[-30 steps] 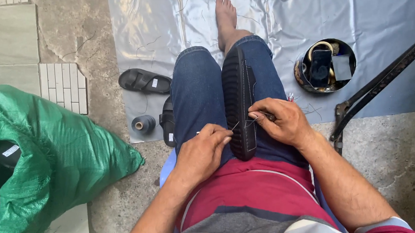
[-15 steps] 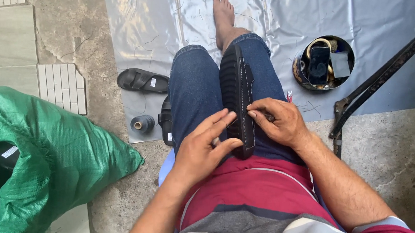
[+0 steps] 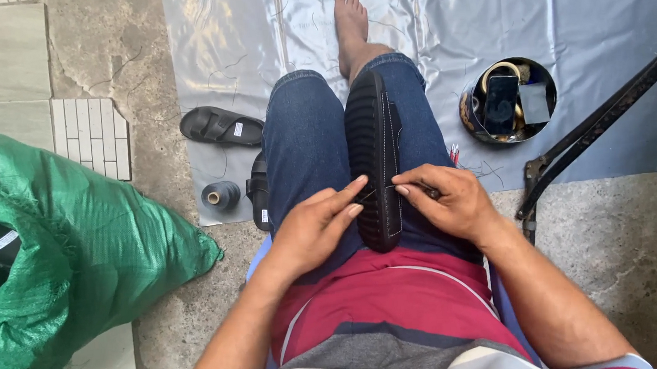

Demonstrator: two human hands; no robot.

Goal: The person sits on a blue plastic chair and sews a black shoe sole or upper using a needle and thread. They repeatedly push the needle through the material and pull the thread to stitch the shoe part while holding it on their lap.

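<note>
A large green woven plastic sack (image 3: 63, 249) is seen slumped at the far left on the stone floor, beside a patch of small white tiles (image 3: 90, 138). Further right, a black rubber sandal (image 3: 220, 126) is laid on a sheet of silvery-grey plastic (image 3: 603, 26), with a dark grey spool of thread (image 3: 220, 194) just below it and a second black sandal (image 3: 258, 191) partly hidden by the blue-jeaned left leg. The left hand (image 3: 312, 228) is held nearly flat, its fingers stretched out, with the fingertips pressed against the left edge of a black shoe with a ribbed rubber sole (image 3: 374, 154), which is laid lengthwise between the thighs, sole up. A thin thread or needle is seen between the two hands at the shoe's edge; what it is cannot be told. The right hand (image 3: 449, 201) is curled, its thumb and forefinger pinched on the shoe's right edge, and a small dark tool seems to be gripped in it. To the right, a round dark metal bowl (image 3: 468, 113) holding a black phone is set on the sheet, and a black metal frame (image 3: 609, 115) is slanted across the far right
</note>
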